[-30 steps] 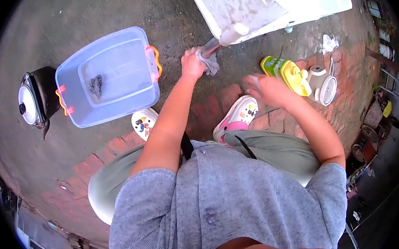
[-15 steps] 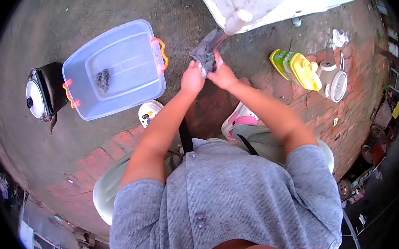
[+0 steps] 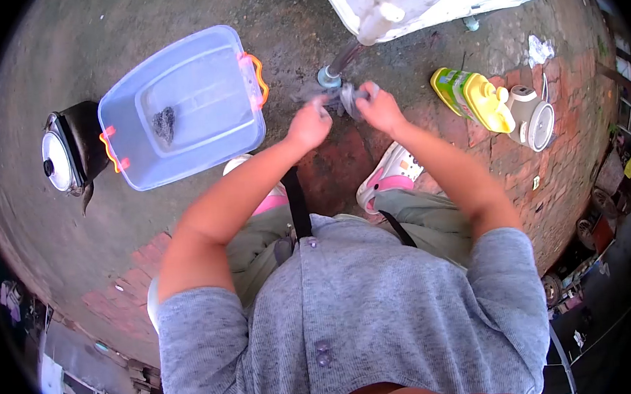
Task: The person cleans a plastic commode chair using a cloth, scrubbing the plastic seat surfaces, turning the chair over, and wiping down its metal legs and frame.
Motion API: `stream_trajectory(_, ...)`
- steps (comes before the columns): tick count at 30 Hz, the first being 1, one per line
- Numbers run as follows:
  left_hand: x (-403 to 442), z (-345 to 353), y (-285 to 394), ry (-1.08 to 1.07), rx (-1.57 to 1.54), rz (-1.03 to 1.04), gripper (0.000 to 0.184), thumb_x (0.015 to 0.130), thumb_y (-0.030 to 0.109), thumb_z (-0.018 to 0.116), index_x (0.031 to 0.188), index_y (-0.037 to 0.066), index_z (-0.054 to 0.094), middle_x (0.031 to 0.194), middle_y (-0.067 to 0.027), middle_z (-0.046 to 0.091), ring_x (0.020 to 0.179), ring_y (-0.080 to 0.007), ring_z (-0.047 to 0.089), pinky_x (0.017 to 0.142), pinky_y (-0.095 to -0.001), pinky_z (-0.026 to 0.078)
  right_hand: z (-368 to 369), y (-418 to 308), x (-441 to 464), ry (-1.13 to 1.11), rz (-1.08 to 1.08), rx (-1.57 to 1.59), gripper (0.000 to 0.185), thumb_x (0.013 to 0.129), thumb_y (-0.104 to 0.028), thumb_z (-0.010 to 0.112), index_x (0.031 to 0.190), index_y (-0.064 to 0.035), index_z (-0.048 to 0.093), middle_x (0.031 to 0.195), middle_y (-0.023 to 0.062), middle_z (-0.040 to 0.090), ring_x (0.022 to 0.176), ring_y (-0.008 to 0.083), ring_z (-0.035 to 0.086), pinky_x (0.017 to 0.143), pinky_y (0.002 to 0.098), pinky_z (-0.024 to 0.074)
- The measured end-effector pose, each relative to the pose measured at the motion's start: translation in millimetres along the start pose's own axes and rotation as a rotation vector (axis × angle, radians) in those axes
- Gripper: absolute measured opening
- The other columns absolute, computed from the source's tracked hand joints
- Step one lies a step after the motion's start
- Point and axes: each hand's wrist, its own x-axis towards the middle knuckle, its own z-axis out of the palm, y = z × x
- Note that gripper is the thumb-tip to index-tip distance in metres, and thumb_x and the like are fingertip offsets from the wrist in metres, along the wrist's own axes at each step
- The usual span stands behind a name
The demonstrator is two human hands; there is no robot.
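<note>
A wet-looking grey cloth [image 3: 338, 100] stretches between my two hands in front of me, blurred by motion. My left hand [image 3: 310, 125] is closed on its left part, and my right hand [image 3: 381, 109] grips its right part. Just beyond the cloth, a pipe [image 3: 344, 57] runs from the white basin [image 3: 420, 25] down to a blue-grey fitting [image 3: 328, 77] at the floor. To the left of my hands stands a clear plastic tub [image 3: 206, 150] with orange handles. A dark, mesh-like scourer [image 3: 164, 125] lies inside it.
A black pot with a silver lid [image 3: 57, 161] stands at the far left. To the right are a yellow jug [image 3: 473, 100], a lidded container [image 3: 532, 119] and a crumpled wrapper [image 3: 539, 49]. The floor [image 3: 315, 186] is brick and worn concrete.
My hands have moved apart, the right one shifting right, and the bunched cloth now spans between them. The pipe's lower end and floor fitting have come into view.
</note>
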Motion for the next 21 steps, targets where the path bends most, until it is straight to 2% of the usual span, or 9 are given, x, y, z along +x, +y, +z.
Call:
stream_trajectory(1,7.2,-3.5,-2.0,0.061,-0.014,-0.056,0.042,0.077,0.014,0.054,0.116,0.002,0.047,0.086,-0.0190,0.060,0.080,-0.0296,0.060,0.074,-0.0358,0.046,8.8,4.8,8.4,0.130,0.037,0.226,0.030,0.073,-0.020,0.057,0.098,-0.0031,0.054,0.082,0.0197,0.058,0.076,0.0423,0.056,0.074,0.0421,0.0463)
stream_trajectory(5,34.0,1.9,-12.0,0.212,0.160,-0.094,0.049,0.074,0.017,0.061,0.117,0.002,0.043,0.094,-0.0202,0.059,0.085,-0.0326,0.059,0.077,-0.0379,0.046,32.6,-18.0,17.2,0.307,-0.034,0.176,0.037,0.074,-0.024,0.059,0.104,-0.0032,0.050,0.103,0.0239,0.048,0.090,0.0399,0.053,0.081,0.0415,0.0439)
stream_trajectory(10,46.5,6.7,-4.0,-0.105,0.557,-0.154,0.040,0.076,0.022,0.059,0.109,0.003,0.043,0.099,-0.0214,0.057,0.088,-0.0367,0.059,0.075,-0.0445,0.048,53.0,-30.8,8.5,0.433,0.073,0.216,0.042,0.071,-0.027,0.065,0.104,-0.0061,0.050,0.113,0.0233,0.041,0.094,0.0400,0.051,0.083,0.0419,0.0437)
stream_trajectory(13,38.7,-0.8,-11.0,-0.143,0.529,-0.139,0.028,0.079,0.017,0.053,0.102,0.003,0.045,0.094,-0.0234,0.059,0.085,-0.0375,0.059,0.073,-0.0473,0.048,57.1,-39.4,-0.2,0.396,-0.002,0.187,0.036,0.071,-0.029,0.067,0.096,-0.0071,0.054,0.115,0.0223,0.041,0.092,0.0393,0.054,0.080,0.0415,0.0454)
stream_trajectory(15,33.3,-10.3,-5.4,-0.166,0.468,-0.178,0.027,0.079,0.017,0.052,0.101,0.002,0.045,0.092,-0.0242,0.059,0.085,-0.0388,0.059,0.073,-0.0477,0.047,59.2,-50.6,0.3,0.413,-0.007,0.104,0.038,0.071,-0.032,0.068,0.092,-0.0042,0.054,0.114,0.0222,0.041,0.090,0.0398,0.054,0.078,0.0411,0.0460)
stream_trajectory(17,33.7,-18.3,-0.2,0.119,0.265,-0.317,0.025,0.079,0.014,0.051,0.099,0.000,0.046,0.088,-0.0250,0.059,0.085,-0.0417,0.057,0.073,-0.0477,0.046,68.1,-60.7,10.4,0.558,-0.005,0.073,0.045,0.068,-0.037,0.072,0.085,-0.0006,0.052,0.105,0.0223,0.046,0.084,0.0395,0.055,0.074,0.0415,0.0458)
stream_trajectory(18,38.7,-18.1,-0.3,0.122,0.270,-0.316,0.025,0.079,0.014,0.051,0.099,0.000,0.046,0.088,-0.0250,0.059,0.085,-0.0417,0.057,0.073,-0.0477,0.046,65.8,-60.4,18.5,0.560,-0.007,0.078,0.045,0.068,-0.037,0.072,0.085,-0.0006,0.052,0.105,0.0223,0.046,0.084,0.0395,0.055,0.074,0.0415,0.0458)
stream_trajectory(20,45.8,-13.2,-2.4,0.423,0.053,-0.165,0.022,0.078,0.009,0.050,0.098,-0.001,0.047,0.087,-0.0257,0.058,0.083,-0.0437,0.056,0.074,-0.0481,0.045,62.0,-56.4,29.3,0.525,0.236,0.213,0.049,0.063,-0.038,0.075,0.079,0.0002,0.050,0.092,0.0210,0.050,0.077,0.0385,0.054,0.069,0.0425,0.0445)
stream_trajectory(21,49.7,-12.7,-5.0,0.390,0.022,-0.135,0.027,0.078,0.007,0.050,0.104,0.003,0.047,0.098,-0.0231,0.054,0.091,-0.0409,0.054,0.079,-0.0453,0.044,63.8,-50.3,35.0,0.581,0.181,0.237,0.048,0.060,-0.036,0.077,0.075,0.0003,0.048,0.082,0.0192,0.051,0.073,0.0369,0.052,0.067,0.0419,0.0434)
